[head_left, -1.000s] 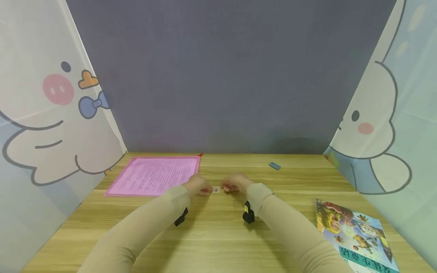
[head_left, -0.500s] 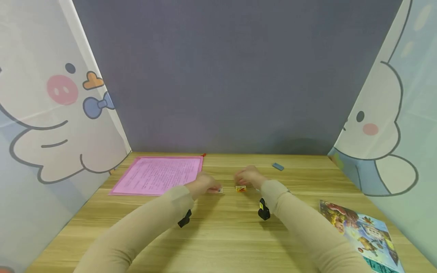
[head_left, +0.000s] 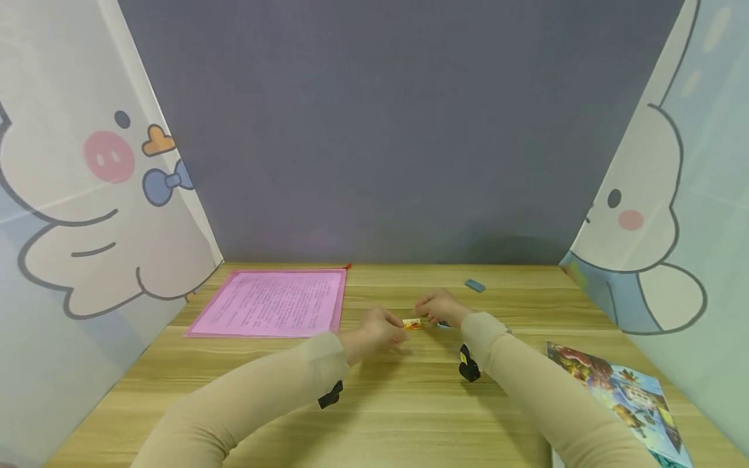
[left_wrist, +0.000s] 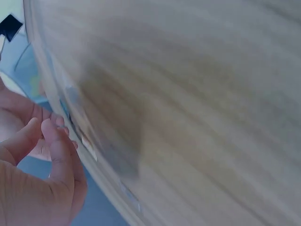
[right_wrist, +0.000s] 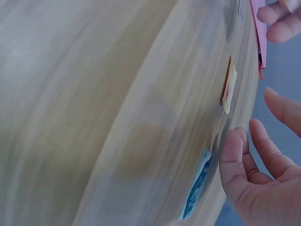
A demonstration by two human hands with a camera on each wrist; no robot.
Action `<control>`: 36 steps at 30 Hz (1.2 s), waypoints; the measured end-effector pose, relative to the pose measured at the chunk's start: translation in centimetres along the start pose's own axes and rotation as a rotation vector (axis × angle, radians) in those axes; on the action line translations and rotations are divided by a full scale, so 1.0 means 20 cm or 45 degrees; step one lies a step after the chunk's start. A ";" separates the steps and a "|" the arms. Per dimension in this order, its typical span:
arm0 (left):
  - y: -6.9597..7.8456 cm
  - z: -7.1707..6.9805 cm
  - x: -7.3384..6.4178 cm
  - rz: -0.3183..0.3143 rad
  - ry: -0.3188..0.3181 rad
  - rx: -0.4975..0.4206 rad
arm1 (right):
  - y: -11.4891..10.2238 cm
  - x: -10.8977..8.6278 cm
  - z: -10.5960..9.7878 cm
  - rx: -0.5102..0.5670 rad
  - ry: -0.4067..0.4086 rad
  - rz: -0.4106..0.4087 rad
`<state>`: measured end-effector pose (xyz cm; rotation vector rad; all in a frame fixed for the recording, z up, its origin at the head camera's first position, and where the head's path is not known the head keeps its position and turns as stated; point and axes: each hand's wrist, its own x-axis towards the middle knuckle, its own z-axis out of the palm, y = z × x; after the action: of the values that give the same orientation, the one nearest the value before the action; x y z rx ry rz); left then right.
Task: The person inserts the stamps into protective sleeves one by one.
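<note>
A small stamp-like card with a yellow and red picture (head_left: 412, 324) lies flat on the wooden table, between the two hands. My left hand (head_left: 380, 328) hovers at its left side, blurred, with thumb and forefinger tips close together and nothing between them in the left wrist view. Above a blue stamp-like card (right_wrist: 196, 186) is my right hand (head_left: 439, 305), its thumb and fingers apart and holding nothing; in the head view it partly covers that card. A pale small card (right_wrist: 241, 8) shows at the top of the right wrist view, behind the left hand's fingers.
A pink sheet sleeve with printed text (head_left: 275, 302) lies at the back left. Toward the back right is a small blue-grey block (head_left: 475, 285). An illustrated book (head_left: 626, 396) lies at the right front, partly under the right sleeve. A grey panel (head_left: 386, 130) rises behind the table.
My left hand has moved right, from the pale card to beside the yellow and red one. My right hand has shifted right, uncovering the yellow and red card and coming over the blue one.
</note>
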<state>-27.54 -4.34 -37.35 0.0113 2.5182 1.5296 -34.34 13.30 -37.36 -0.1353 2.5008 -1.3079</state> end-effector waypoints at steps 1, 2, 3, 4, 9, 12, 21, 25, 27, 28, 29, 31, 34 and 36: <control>0.00 0.01 -0.01 0.002 -0.004 0.010 | 0.01 0.00 0.00 -0.012 -0.004 -0.004; 0.00 0.02 -0.02 0.007 -0.012 0.015 | 0.02 0.00 -0.01 -0.032 -0.007 -0.013; 0.00 0.03 -0.02 0.007 -0.016 -0.006 | 0.03 0.00 -0.01 -0.042 -0.015 -0.019; 0.00 0.04 -0.03 0.002 -0.018 -0.020 | 0.04 0.00 -0.01 -0.041 -0.024 -0.028; -0.02 0.07 -0.02 -0.038 0.010 -0.037 | 0.08 0.01 0.01 -0.026 -0.080 -0.059; -0.03 0.08 -0.01 -0.057 0.029 -0.013 | 0.08 0.01 0.03 -0.023 -0.079 -0.053; -0.04 0.12 0.02 -0.033 0.048 0.090 | 0.08 0.01 0.04 -0.012 -0.001 -0.051; -0.04 0.12 0.02 -0.028 0.055 0.109 | 0.07 0.00 0.05 -0.013 0.018 -0.049; -0.04 0.13 0.02 -0.030 0.062 0.119 | 0.07 0.00 0.05 -0.028 0.029 -0.052; -0.04 0.13 0.02 -0.030 0.065 0.126 | 0.07 0.00 0.05 -0.036 0.036 -0.053; -0.04 0.13 0.02 -0.030 0.066 0.131 | 0.08 0.00 0.05 -0.042 0.040 -0.056; -0.04 0.13 0.02 -0.026 0.064 0.150 | 0.08 0.01 0.05 -0.061 0.052 -0.059; -0.04 0.13 0.03 -0.016 0.052 0.185 | 0.09 0.01 0.05 -0.085 0.067 -0.066; -0.04 0.13 0.03 -0.009 0.041 0.207 | 0.08 0.01 0.05 -0.103 0.076 -0.070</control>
<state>-27.61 -2.47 -39.30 0.0008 2.6582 1.3282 -34.03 13.39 -39.30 -0.1871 2.6193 -1.2492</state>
